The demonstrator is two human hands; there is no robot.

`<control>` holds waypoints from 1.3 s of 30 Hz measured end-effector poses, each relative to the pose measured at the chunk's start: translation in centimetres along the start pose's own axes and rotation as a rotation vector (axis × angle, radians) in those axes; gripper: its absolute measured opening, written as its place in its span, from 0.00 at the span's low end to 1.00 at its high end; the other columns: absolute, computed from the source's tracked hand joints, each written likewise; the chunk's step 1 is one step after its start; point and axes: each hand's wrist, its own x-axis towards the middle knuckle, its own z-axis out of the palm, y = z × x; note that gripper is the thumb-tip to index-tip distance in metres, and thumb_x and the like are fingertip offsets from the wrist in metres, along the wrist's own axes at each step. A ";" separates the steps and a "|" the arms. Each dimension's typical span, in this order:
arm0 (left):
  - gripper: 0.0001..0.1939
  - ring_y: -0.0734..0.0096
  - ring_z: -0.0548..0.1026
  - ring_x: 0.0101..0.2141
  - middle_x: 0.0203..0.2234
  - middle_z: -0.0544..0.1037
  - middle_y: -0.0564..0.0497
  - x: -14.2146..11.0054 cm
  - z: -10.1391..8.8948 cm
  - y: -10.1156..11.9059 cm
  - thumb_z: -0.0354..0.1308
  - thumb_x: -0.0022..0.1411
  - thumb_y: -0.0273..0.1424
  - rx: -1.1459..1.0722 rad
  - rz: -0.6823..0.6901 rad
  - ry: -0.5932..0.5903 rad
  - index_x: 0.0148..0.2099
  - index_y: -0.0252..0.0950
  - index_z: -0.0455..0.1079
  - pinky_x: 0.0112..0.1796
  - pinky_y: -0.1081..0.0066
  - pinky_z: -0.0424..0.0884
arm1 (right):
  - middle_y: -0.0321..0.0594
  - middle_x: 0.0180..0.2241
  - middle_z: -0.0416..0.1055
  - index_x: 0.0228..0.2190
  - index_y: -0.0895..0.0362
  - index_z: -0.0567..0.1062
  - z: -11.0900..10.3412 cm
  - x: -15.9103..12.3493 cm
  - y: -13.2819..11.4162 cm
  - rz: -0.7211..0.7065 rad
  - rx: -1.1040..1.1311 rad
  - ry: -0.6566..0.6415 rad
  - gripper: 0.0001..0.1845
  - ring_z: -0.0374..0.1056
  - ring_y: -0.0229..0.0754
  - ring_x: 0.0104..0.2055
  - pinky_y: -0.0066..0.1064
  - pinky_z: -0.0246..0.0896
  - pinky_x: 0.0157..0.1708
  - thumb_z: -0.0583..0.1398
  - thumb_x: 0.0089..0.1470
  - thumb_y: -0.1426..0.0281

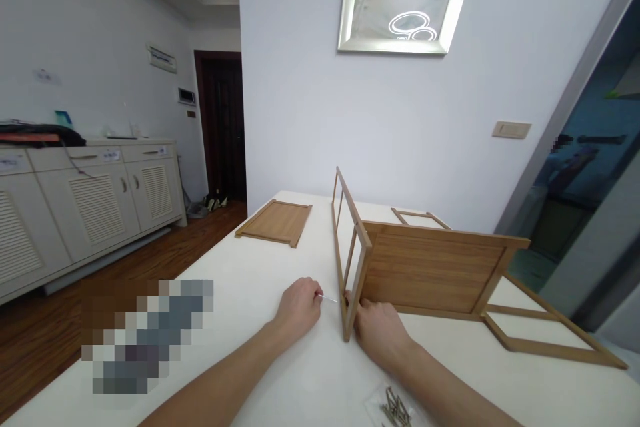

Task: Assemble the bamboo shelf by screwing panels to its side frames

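My left hand [300, 307] is closed around a thin, shiny rod that looks like a hex key [329, 298]. The rod's far end meets the lower part of an upright wooden ladder-like frame [364, 243]. On the other side of that frame, my right hand [383, 330] grips its lower edge, fingers partly hidden behind the wood. A wooden panel [435, 267] stands on edge to the right, against the frame. Just in front of my right forearm, a clear plastic bag with several screws [395, 407] lies on the table.
Another wooden panel [280, 221] lies flat at the table's [225, 300] back left. A second slatted frame [555, 330] lies on the right, beyond the standing panel. A pixelated patch [150, 337] covers the left table edge. A person [565, 160] is in the doorway at right.
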 end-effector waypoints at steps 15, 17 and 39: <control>0.12 0.63 0.75 0.42 0.37 0.79 0.47 0.4 0.6 -0.4 0.50 0.62 0.25 -0.027 -0.007 0.021 0.38 0.37 0.76 0.43 0.67 0.66 | 0.46 0.33 0.79 0.46 0.58 0.67 0.8 1.5 -0.3 0.011 0.030 -0.014 0.16 0.74 0.47 0.32 0.31 0.44 0.24 0.50 0.56 0.75; 0.11 0.63 0.75 0.41 0.37 0.80 0.47 0.6 0.7 -0.4 0.51 0.61 0.26 -0.039 -0.020 0.025 0.37 0.37 0.76 0.43 0.67 0.66 | 0.47 0.33 0.79 0.45 0.59 0.67 0.9 1.6 -0.3 0.007 0.024 -0.010 0.15 0.74 0.47 0.32 0.32 0.43 0.24 0.51 0.56 0.75; 0.10 0.68 0.78 0.32 0.29 0.82 0.50 1.6 1.3 -1.1 0.54 0.54 0.27 -0.208 -0.102 -0.051 0.33 0.37 0.77 0.32 0.73 0.68 | 0.44 0.32 0.78 0.44 0.59 0.68 1.2 1.5 -0.2 -0.005 0.031 0.024 0.14 0.73 0.45 0.31 0.32 0.43 0.24 0.50 0.56 0.76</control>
